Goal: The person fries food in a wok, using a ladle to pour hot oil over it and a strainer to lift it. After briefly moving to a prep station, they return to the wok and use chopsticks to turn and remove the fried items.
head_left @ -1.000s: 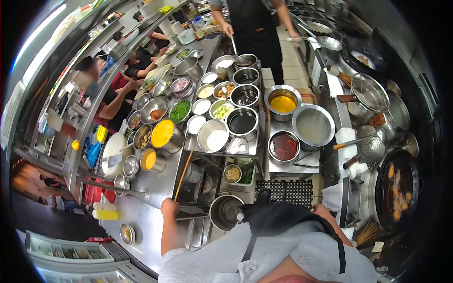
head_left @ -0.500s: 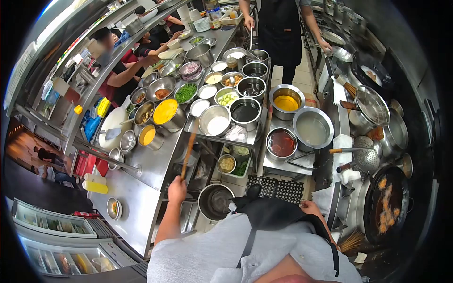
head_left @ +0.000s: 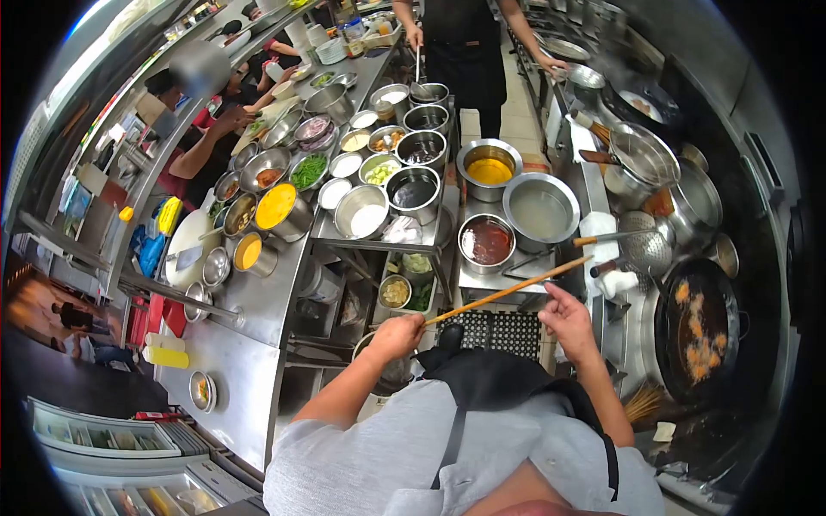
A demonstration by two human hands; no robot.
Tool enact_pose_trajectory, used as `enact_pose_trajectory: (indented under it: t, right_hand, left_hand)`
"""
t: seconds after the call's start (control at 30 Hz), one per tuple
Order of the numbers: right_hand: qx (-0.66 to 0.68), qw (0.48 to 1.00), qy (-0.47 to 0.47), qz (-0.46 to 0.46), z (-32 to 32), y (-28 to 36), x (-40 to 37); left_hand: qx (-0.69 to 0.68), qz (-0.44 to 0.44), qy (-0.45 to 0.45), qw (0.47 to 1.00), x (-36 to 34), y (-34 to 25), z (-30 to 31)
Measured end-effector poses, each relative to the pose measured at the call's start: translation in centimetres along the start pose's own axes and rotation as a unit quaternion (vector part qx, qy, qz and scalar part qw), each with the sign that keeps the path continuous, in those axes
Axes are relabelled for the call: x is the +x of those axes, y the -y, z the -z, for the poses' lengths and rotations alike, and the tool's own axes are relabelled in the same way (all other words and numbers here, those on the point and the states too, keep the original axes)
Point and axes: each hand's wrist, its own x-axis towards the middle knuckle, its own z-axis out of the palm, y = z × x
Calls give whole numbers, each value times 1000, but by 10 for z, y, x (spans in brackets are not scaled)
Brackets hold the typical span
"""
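Observation:
My left hand (head_left: 396, 336) is closed around one end of long wooden chopsticks (head_left: 508, 291), held close together so I cannot count them. They slant up to the right across my front, their far tips above my right hand (head_left: 570, 325). That hand is raised with nothing in it, the index finger stretched out and the other fingers partly curled. Beyond the chopsticks stand a pot of dark red sauce (head_left: 486, 240) and a wide pot of cloudy liquid (head_left: 541, 208). To the right, battered pieces (head_left: 701, 335) fry in dark oil in a black wok (head_left: 662, 344).
A perforated skimmer (head_left: 645, 249) and a wire strainer (head_left: 644, 155) lie along the stove side. Several steel bowls and pots of ingredients crowd the counter (head_left: 245, 383) and cart on the left. A co-worker in a black apron (head_left: 465, 64) stands ahead, holding a ladle.
My left hand has swung right and lowered the chopsticks from upright to a slant across my front. My right hand has risen from beside my waist. The view has shifted slightly.

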Motion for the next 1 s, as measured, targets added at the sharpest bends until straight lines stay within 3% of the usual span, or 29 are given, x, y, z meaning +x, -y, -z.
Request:
enact_pose_trajectory:
  t: [0.1, 0.3, 0.4, 0.53, 0.63, 0.83, 0.9, 1.0]
  right_hand:
    - [100, 995, -12, 2, -3, 6, -10]
    - [125, 987, -103, -8, 9, 5, -23]
    - [170, 974, -146, -23, 12, 15, -30]
    - [188, 968, -163, 18, 31, 28, -40]
    - [235, 950, -200, 36, 47, 35, -50]
    - [226, 928, -278, 98, 81, 37, -79]
    - [109, 947, -267, 144, 98, 40, -98]
    - [64, 941, -309, 122, 116, 33, -115]
  left_hand:
    - [8, -32, 1, 999, -1, -23, 0]
    - [13, -65, -13, 998, -6, -42, -14]
    - [-2, -73, 22, 997, -4, -64, -11]
    - [6, -142, 12, 990, 10, -93, -19]
    - [13, -160, 55, 985, 25, -120, -23]
    - [44, -284, 102, 953, 82, -153, -30]
    - [41, -325, 113, 938, 110, -174, -32]
    - [31, -388, 146, 910, 152, -224, -43]
